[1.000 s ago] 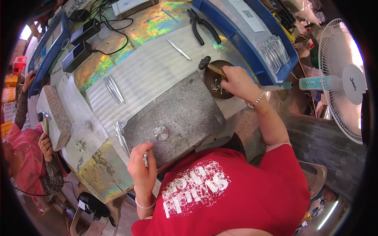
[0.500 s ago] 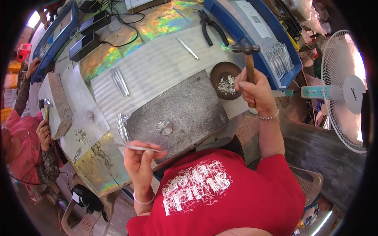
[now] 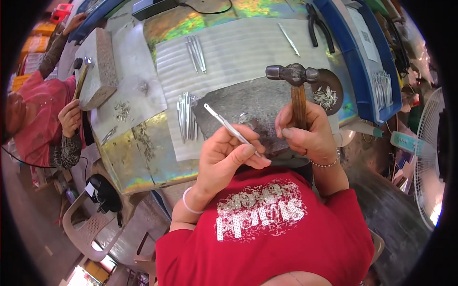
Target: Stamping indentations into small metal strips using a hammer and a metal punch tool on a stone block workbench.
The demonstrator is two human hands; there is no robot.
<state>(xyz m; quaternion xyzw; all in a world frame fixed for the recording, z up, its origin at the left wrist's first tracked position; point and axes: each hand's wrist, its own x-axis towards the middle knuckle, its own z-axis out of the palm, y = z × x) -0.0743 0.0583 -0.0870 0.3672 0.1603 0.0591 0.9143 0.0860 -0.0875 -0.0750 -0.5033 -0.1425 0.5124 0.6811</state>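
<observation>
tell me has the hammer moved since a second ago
Yes. The hammer, in the right hand, has come off the small round dish and now stands upright over the grey stone slab.

Hammer [image 3: 295, 83] and thin metal strip [image 3: 229, 127] in hands

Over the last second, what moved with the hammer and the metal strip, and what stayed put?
The right hand took the hammer off the dark round dish and lifted it upright in front of the chest. The left hand raised the thin metal strip off the stone slab toward the hammer. Both grips held. The slab, the dish, the strip bundles and the pliers kept their places on the bench.
</observation>
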